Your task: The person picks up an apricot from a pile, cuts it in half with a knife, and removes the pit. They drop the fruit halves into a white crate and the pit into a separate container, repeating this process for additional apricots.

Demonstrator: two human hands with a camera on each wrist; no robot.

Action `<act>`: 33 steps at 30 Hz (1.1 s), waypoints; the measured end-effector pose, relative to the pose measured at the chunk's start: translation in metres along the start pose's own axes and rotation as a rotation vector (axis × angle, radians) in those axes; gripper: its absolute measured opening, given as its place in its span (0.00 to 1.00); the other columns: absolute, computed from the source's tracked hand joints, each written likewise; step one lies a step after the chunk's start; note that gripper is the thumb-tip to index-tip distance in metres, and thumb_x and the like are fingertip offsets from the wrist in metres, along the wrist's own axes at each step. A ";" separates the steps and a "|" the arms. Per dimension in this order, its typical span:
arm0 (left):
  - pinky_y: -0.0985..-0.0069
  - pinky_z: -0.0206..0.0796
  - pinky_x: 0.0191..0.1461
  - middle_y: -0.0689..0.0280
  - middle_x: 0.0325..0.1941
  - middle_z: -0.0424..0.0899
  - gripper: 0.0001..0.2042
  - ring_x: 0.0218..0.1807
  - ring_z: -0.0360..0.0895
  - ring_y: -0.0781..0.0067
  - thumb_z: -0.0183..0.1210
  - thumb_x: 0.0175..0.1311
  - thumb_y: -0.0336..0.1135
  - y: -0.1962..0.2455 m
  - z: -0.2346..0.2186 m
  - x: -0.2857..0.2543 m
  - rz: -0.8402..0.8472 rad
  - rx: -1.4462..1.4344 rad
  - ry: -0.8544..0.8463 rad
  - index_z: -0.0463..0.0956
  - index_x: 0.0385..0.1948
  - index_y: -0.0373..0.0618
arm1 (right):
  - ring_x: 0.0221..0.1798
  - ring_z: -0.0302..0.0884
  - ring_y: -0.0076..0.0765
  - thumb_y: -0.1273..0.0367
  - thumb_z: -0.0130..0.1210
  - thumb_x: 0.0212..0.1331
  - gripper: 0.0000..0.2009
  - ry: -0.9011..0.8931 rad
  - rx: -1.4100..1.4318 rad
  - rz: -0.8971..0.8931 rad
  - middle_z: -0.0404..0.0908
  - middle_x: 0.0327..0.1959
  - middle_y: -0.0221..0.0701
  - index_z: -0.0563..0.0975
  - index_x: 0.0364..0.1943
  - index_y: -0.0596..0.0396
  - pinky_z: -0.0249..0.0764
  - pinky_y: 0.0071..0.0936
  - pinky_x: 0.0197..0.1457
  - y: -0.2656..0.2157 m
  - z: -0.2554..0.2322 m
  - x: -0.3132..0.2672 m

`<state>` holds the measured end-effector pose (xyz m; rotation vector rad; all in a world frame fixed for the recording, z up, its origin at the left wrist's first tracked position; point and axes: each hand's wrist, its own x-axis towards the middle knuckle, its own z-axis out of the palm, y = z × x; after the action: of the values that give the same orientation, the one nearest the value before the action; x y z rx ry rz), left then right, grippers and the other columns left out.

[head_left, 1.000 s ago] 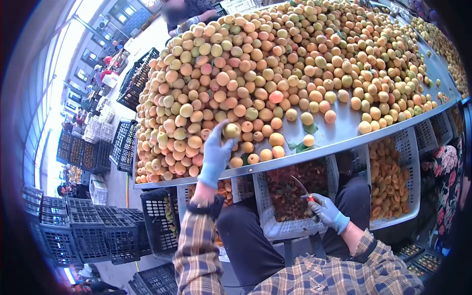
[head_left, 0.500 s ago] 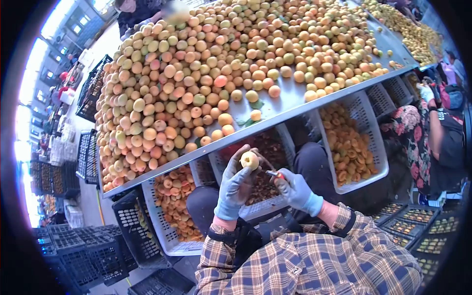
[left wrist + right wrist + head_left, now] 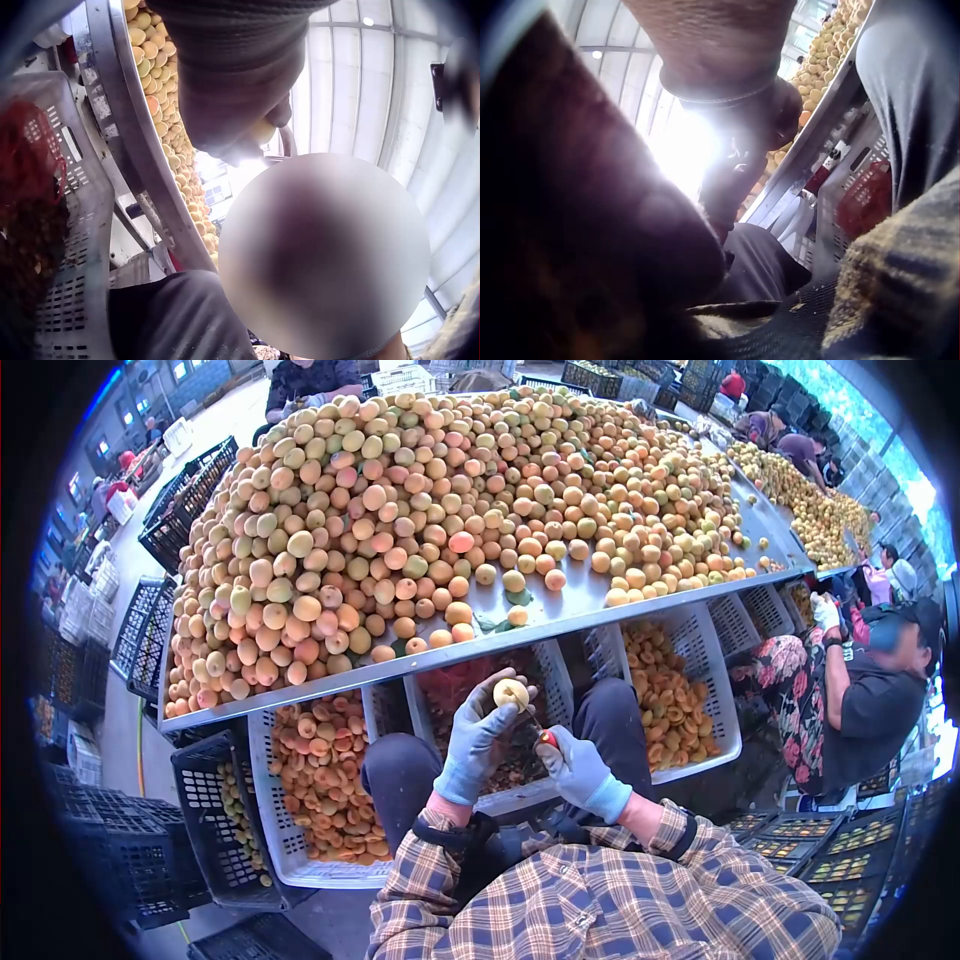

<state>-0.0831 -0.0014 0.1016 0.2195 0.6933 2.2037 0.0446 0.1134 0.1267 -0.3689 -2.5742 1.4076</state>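
Note:
In the head view my gloved left hand (image 3: 474, 748) holds a pale yellow apricot (image 3: 511, 693) up in its fingers, above the crate between the knees. My gloved right hand (image 3: 584, 770) grips a small knife by its red handle (image 3: 547, 738), close to the apricot's lower right side. Its thin blade runs toward the fruit and is partly hidden. Behind the hands, a big heap of whole apricots (image 3: 330, 540) covers the metal table (image 3: 560, 605). In the left wrist view the left hand (image 3: 236, 82) is dark against the light, with a sliver of apricot (image 3: 264, 132) showing.
A white crate of halved apricots (image 3: 262, 780) stands at the left, another (image 3: 725, 730) at the right. Between the knees sits a crate of dark scraps (image 3: 560, 685). Black crates (image 3: 205, 790) line the left side. A seated person (image 3: 880, 700) works at the right.
The left hand took an apricot from the heap and brought it back beside the right hand. The knife came up to the fruit. The head view swung rightward.

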 end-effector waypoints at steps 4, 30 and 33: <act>0.68 0.72 0.57 0.57 0.55 0.75 0.26 0.57 0.74 0.60 0.62 0.59 0.30 -0.002 -0.005 0.001 0.010 0.014 0.029 0.64 0.59 0.37 | 0.29 0.73 0.64 0.65 0.49 0.65 0.09 -0.027 -0.104 0.034 0.73 0.21 0.53 0.66 0.37 0.56 0.64 0.51 0.26 -0.001 0.002 0.001; 0.63 0.69 0.56 0.61 0.42 0.81 0.15 0.49 0.78 0.59 0.54 0.67 0.44 -0.036 -0.032 0.019 0.021 -0.033 0.010 0.75 0.44 0.42 | 0.46 0.74 0.63 0.61 0.47 0.66 0.14 -0.162 0.069 0.195 0.78 0.36 0.53 0.72 0.37 0.61 0.71 0.42 0.43 0.029 0.009 0.031; 0.62 0.70 0.55 0.60 0.42 0.82 0.17 0.49 0.78 0.58 0.52 0.67 0.47 -0.046 -0.046 0.029 -0.044 -0.282 0.027 0.75 0.46 0.43 | 0.43 0.74 0.65 0.61 0.48 0.65 0.14 -0.114 -0.078 0.173 0.78 0.34 0.54 0.71 0.37 0.60 0.71 0.47 0.40 0.027 0.012 0.016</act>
<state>-0.0899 0.0261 0.0362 0.0301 0.3907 2.2350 0.0292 0.1227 0.0984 -0.5506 -2.7529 1.4248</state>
